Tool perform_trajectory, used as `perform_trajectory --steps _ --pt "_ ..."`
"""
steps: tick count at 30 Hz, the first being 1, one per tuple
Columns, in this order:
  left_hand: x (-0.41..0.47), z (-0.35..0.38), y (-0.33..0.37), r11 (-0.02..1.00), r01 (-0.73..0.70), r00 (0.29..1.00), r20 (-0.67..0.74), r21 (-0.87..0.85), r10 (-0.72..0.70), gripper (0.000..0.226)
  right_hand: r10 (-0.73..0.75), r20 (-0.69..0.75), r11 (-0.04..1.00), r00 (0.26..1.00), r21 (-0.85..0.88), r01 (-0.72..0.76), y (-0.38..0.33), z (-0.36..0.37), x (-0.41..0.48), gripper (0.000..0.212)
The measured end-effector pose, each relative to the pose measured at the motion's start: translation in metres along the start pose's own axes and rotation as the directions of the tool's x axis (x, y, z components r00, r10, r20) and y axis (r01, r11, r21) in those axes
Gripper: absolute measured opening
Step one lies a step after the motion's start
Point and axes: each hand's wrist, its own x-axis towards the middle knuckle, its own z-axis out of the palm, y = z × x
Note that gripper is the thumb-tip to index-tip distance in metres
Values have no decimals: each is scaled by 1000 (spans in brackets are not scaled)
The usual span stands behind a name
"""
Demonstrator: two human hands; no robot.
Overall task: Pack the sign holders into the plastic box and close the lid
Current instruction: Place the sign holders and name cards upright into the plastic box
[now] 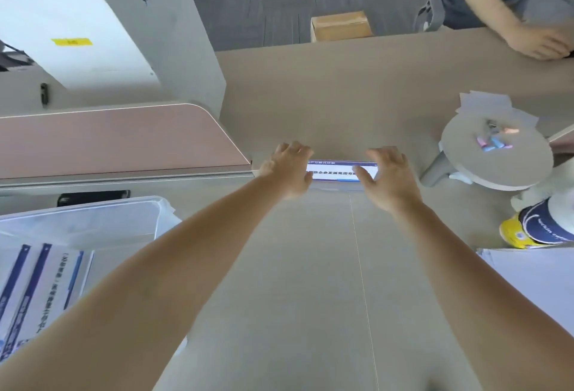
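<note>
A sign holder [337,173] with a white card, a blue band and dark print stands on the beige table, far out in front of me. My left hand [289,168] is at its left end and my right hand [388,177] at its right end, fingers spread and touching or nearly touching it. Whether either hand grips it is unclear. The clear plastic box [102,222] sits at my lower left with several sign holders [40,288] lying in it. No lid is visible on it.
A pink divider panel [118,139] stands left of the hands. A round grey stool [497,157] with small coloured items is at right, a cap [540,229] and white sheets [534,282] below it. Another person's arm [512,17] rests on the far right edge.
</note>
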Motion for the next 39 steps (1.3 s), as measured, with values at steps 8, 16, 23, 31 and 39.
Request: perform_trajectory --steps 8,16,23,31,39 --pt "44 30 -7 983 -8 999 36 185 1 16 -225 241 855 944 -415 310 5 8 50 27" --pt "39 22 -8 988 -49 998 -23 147 53 19 -260 258 808 931 -470 356 -2 0 53 17" --pt "-13 -24 -1 995 0 999 40 99 -4 29 -391 249 752 886 -469 463 -38 -52 19 13" --pt "-96 -64 21 994 -83 991 97 -64 89 37 -731 268 449 628 -504 738 -104 -123 -37 29" --pt "-183 -84 7 975 -70 982 -188 -213 29 29 -778 101 529 621 -428 732 -177 -160 -100 26"
